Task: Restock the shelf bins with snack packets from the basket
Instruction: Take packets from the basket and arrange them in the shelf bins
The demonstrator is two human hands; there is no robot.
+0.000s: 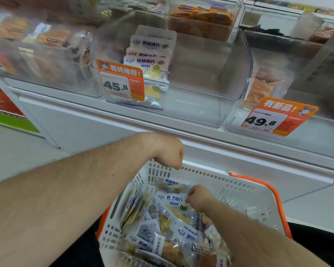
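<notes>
packet: the white-and-blue snack packet (pixel 170 199) lies on top of the pile inside the basket (pixel 239 187), toward its far-left part, printed face up
long axis: looks like it runs roughly left-right across the basket — its right end is tucked under the right hand
right hand: the right hand (pixel 200 197) is down in the basket just right of that packet, fingers curled onto its right edge — reads as pinching it, though the fingertips are hidden
left hand: the left hand (pixel 169 153) sits at the basket's far rim, up and left of the packet, fist clenched over the rim, so I'd say it's steadying the basket
nearer hand: right one by far, it's touching the packet; the left is apart from it at the rim
target: the clear bin (pixel 181 93) with the 45.8 price tag (pixel 121 83) is straight up beyond the basket's far rim, holding a few matching packets at its left side
next move, my guess: lift up and forward over the far rim, past the left hand
other bin: the bin with the 49.8 tag (pixel 274 120) is beyond the basket's far-right corner, different product
</notes>
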